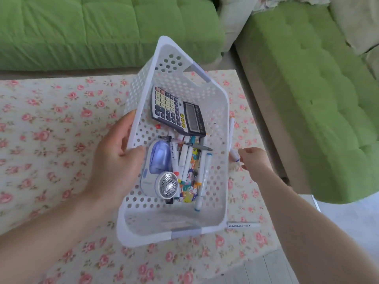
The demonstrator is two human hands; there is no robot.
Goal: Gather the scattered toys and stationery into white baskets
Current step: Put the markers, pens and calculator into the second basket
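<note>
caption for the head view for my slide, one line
Left hand grips the side of a partly filled white basket while the right hand pinches a marker beside it.

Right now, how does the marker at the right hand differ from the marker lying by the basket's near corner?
The held marker is pinched at its near end by the right hand; the loose marker lies free on the floral cloth. The held marker runs along the white basket's right wall, pointing away from the person; the loose marker lies crosswise by its near right corner. Both are white and outside the basket.
</note>
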